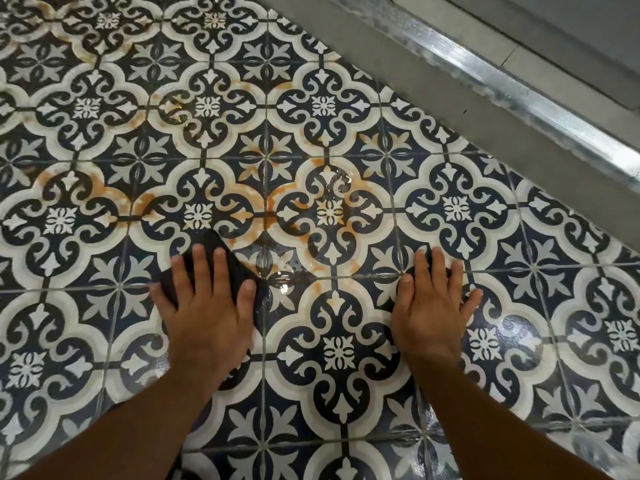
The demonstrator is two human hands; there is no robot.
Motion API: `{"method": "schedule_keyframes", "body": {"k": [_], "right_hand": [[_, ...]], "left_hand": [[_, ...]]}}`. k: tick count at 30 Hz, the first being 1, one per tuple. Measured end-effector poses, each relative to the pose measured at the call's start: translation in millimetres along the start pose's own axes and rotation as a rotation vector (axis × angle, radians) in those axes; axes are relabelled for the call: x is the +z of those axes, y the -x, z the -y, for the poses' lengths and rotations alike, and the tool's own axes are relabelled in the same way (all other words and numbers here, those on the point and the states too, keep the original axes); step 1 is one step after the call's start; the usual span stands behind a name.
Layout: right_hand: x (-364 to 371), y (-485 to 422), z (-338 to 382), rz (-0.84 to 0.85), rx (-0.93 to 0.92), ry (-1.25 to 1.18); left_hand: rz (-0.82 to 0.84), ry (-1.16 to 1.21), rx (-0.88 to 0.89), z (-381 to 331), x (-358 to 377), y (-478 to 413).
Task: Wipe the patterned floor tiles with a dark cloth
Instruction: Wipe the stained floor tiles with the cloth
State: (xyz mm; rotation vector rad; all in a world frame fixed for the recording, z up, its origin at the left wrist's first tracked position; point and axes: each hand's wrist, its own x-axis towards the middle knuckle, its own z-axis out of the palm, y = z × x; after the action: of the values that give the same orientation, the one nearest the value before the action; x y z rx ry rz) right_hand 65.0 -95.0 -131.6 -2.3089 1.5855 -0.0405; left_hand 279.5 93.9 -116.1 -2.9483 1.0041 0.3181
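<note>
The floor is laid with navy, white and grey patterned tiles [337, 348]. My left hand [204, 306] lies flat, fingers spread, pressing a dark cloth [233, 266] onto the tiles at centre left; the cloth shows beyond my fingertips and beside my thumb. My right hand [433, 306] rests palm down on bare tile to the right with its fingers apart and nothing in it. Orange-brown stains [277, 199] streak the tiles just ahead of both hands. A small wet glossy patch [280, 277] sits between the cloth and my right hand.
A grey concrete strip [398, 74] borders the tiles diagonally at the upper right. Beyond it runs a shiny metal door track [519, 98]. More orange stains [173, 109] mark tiles farther away at the upper left. Tiles at the lower right [519, 327] look wet and reflective.
</note>
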Motion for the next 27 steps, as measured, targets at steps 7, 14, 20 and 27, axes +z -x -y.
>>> {"method": "schedule_keyframes", "body": {"k": [7,14,20,27], "right_hand": [[-2,1,1,0.023,0.006,0.015],[1,1,1,0.000,0.006,0.021],[2,1,1,-0.016,0.000,0.014],[-1,2,3,-0.001,0.005,0.001]], "left_hand": [[0.029,-0.030,0.158,28,3,24],[-0.014,-0.004,0.030,15,-11,-39],[0.026,-0.044,0.268,10,-4,-8],[0.010,-0.033,0.170,27,-9,-33]]}}
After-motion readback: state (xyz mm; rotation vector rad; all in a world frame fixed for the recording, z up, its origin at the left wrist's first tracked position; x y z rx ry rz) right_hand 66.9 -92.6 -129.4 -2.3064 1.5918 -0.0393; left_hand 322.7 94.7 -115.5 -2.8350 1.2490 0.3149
